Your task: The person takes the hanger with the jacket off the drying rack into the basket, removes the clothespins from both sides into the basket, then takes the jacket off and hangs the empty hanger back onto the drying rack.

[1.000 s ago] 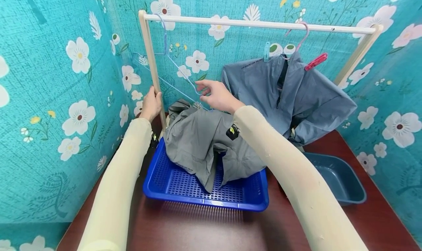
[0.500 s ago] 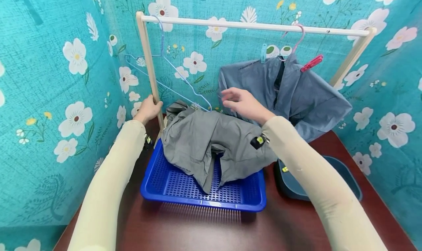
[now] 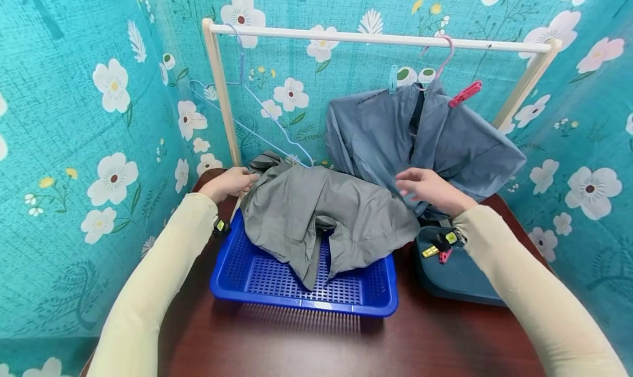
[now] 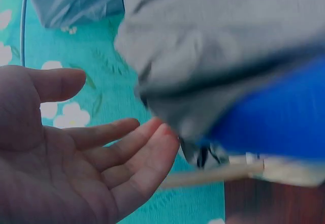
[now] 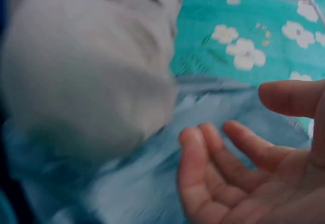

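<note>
A crumpled grey garment [image 3: 301,201] with small lettering lies across the blue perforated basket [image 3: 306,306]. By the garment's left end is my left hand [image 3: 229,182], its fingers extended; in the left wrist view the fingertips [image 4: 165,132] overlap the cloth's edge. My right hand [image 3: 429,189] hovers at the garment's right end with relaxed, slightly bent fingers. In the right wrist view nothing lies in the palm, and the grey cloth [image 5: 91,76] is in front of the fingertips. Behind the garment, an empty light-blue wire hanger [image 3: 242,64] hangs from the wooden rack's left end.
A blue-grey jacket [image 3: 381,127] hangs on a pink hanger [image 3: 447,58] from the rack's bar [image 3: 346,35], with a light-blue clothespin [image 3: 393,79] and a red clothespin [image 3: 465,94] on it. A dark teal basin [image 3: 455,275] stands right of the basket, partly behind my right arm.
My left hand has let go of the rack post and moved down to the garment's left end. My right hand has left the wire hanger and travelled right and down to the garment's right end.
</note>
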A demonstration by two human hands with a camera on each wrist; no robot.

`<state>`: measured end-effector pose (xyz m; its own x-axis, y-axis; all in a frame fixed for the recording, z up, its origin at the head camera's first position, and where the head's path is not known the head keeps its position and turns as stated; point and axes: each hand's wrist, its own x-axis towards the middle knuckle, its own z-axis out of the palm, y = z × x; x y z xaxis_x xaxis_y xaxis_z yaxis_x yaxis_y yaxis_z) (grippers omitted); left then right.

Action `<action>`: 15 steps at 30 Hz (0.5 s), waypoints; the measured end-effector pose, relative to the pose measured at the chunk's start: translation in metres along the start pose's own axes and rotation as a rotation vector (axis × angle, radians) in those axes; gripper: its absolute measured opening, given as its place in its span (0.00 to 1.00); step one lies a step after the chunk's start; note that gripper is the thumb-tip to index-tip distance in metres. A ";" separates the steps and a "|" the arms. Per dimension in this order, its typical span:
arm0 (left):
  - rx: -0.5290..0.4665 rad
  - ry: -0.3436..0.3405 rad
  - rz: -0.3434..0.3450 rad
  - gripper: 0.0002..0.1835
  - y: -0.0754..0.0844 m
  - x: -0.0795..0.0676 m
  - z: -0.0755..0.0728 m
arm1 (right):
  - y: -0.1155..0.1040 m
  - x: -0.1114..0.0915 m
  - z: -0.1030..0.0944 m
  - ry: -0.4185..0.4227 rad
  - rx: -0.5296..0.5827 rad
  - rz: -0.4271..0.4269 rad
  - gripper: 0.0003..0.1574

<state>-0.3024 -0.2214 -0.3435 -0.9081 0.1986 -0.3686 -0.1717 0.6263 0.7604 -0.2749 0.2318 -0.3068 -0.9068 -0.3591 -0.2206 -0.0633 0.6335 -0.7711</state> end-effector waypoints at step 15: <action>-0.010 0.046 -0.013 0.27 0.009 0.013 0.020 | 0.068 -0.003 0.003 -0.215 0.314 0.211 0.42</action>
<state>-0.3080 -0.1977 -0.3523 -0.9222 0.1556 -0.3541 -0.1874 0.6212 0.7609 -0.2749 0.2736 -0.3607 -0.7766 -0.3999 -0.4868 0.2743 0.4810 -0.8327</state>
